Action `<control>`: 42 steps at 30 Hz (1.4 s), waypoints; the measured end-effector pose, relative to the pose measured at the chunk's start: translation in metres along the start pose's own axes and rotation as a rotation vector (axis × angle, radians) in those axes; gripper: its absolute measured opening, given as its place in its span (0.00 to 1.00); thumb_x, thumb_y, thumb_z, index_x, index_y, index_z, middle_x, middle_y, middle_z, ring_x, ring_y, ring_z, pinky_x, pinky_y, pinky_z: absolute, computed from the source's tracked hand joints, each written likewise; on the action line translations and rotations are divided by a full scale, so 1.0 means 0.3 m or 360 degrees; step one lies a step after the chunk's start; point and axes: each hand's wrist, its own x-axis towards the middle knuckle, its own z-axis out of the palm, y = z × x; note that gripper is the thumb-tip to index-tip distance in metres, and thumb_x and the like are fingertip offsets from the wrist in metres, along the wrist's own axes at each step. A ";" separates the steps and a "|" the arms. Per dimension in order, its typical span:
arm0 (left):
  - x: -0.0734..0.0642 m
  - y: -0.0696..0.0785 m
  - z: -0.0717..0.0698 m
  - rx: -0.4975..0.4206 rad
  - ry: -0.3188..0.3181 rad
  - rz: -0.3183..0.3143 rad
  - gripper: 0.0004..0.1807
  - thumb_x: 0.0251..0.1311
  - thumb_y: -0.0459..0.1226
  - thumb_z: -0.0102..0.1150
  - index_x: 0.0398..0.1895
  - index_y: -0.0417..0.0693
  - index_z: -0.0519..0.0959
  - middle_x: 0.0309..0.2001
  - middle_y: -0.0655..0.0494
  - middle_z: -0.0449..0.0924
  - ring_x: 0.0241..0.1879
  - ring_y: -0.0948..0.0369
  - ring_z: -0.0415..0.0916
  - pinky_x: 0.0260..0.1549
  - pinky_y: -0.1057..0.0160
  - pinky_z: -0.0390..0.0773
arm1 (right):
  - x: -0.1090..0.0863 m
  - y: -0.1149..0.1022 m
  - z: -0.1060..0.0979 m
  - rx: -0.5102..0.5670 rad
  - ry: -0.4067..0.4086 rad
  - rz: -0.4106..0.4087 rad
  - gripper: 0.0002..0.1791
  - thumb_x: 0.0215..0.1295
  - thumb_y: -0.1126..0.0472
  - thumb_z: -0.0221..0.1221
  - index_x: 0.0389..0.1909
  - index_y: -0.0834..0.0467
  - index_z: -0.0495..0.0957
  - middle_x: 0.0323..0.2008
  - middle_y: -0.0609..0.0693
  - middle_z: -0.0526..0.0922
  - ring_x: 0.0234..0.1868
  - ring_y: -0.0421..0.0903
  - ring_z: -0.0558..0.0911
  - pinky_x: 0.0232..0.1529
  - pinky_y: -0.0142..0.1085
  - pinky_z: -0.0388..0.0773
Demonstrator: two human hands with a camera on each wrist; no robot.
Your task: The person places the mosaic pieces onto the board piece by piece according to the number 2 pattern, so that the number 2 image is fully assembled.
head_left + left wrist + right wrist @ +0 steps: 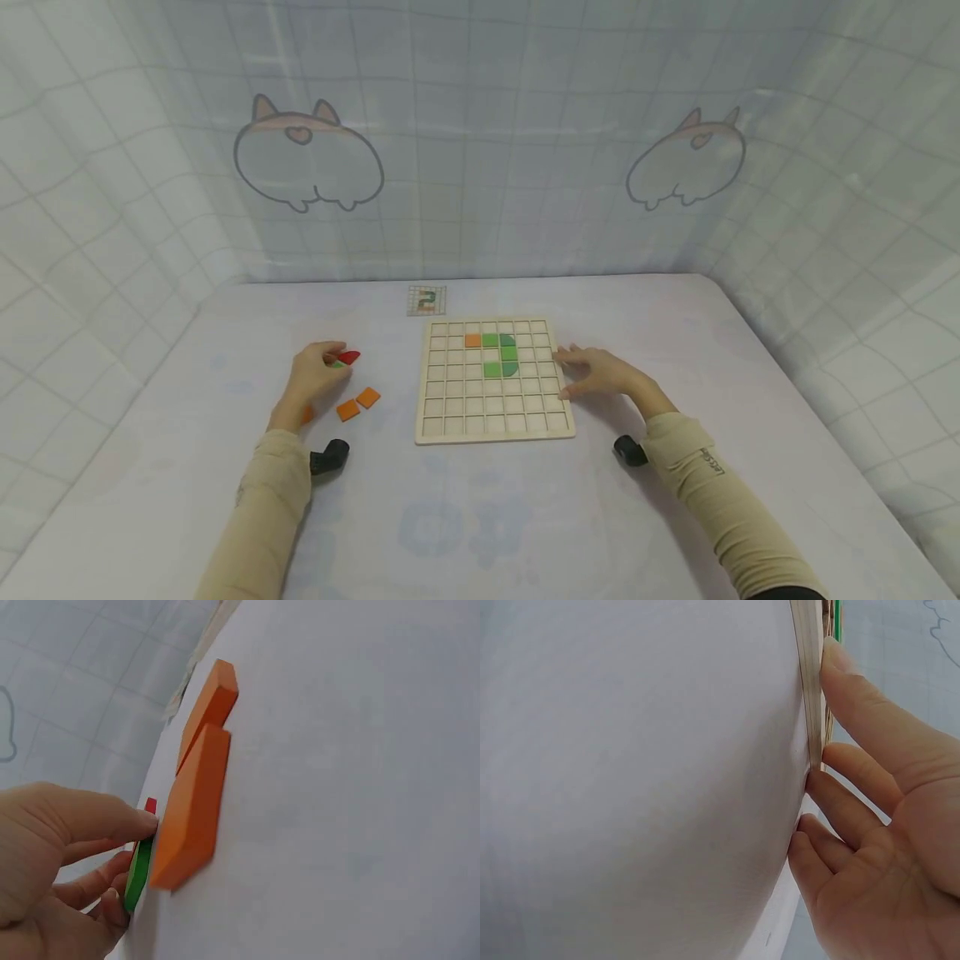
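My left hand (311, 375) pinches a green tile (139, 874) between thumb and fingers, low over the table at the left. A red piece (349, 357) lies just past its fingertips. Two orange square tiles (193, 806) are close beside the thumb, and another orange tile (307, 414) is partly hidden under the wrist. At the right edge of the wooden grid board (495, 438), my right hand (603, 372) rests its thumb and fingertips on the rim, fingers loosely spread. On the board sit an orange square (472, 341), several green squares (509, 353) and two darker green rounded pieces (510, 368).
A small card (426, 300) with a printed grid and coloured figure lies behind the board's far left corner. Black wrist-worn devices (331, 457) jut inward from both forearms. White tiled-pattern cloth (480, 167) hangs around the table's back and sides.
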 end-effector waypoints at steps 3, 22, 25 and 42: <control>-0.016 -0.011 -0.013 0.0031 0.0030 0.0033 0.24 0.56 0.31 0.57 0.56 0.28 0.71 0.52 0.30 0.72 0.51 0.40 0.68 0.52 0.44 0.69 | 0.002 0.001 0.001 0.0001 0.0000 -0.0004 0.45 0.50 0.49 0.69 0.68 0.59 0.62 0.70 0.58 0.56 0.72 0.60 0.47 0.68 0.56 0.43; -0.084 -0.026 -0.067 0.0222 0.0050 -0.0046 0.17 0.55 0.34 0.61 0.42 0.27 0.78 0.34 0.38 0.79 0.35 0.49 0.73 0.34 0.57 0.74 | -0.008 0.007 -0.003 0.0024 0.0001 -0.0061 0.44 0.51 0.51 0.69 0.67 0.61 0.62 0.70 0.60 0.55 0.71 0.61 0.47 0.68 0.57 0.42; -0.082 -0.029 -0.059 0.0238 0.0034 -0.0040 0.22 0.55 0.39 0.63 0.46 0.28 0.76 0.36 0.38 0.77 0.37 0.48 0.72 0.36 0.55 0.73 | -0.011 0.005 -0.002 0.0027 0.0000 -0.0073 0.44 0.51 0.52 0.69 0.67 0.61 0.62 0.69 0.61 0.56 0.71 0.62 0.47 0.68 0.57 0.42; -0.072 -0.023 -0.037 0.0249 0.0026 -0.0010 0.20 0.55 0.33 0.59 0.46 0.23 0.74 0.41 0.31 0.75 0.41 0.42 0.71 0.43 0.46 0.73 | -0.006 0.008 0.004 0.0013 0.0010 -0.0008 0.45 0.50 0.49 0.69 0.68 0.58 0.62 0.70 0.58 0.55 0.72 0.61 0.47 0.68 0.57 0.43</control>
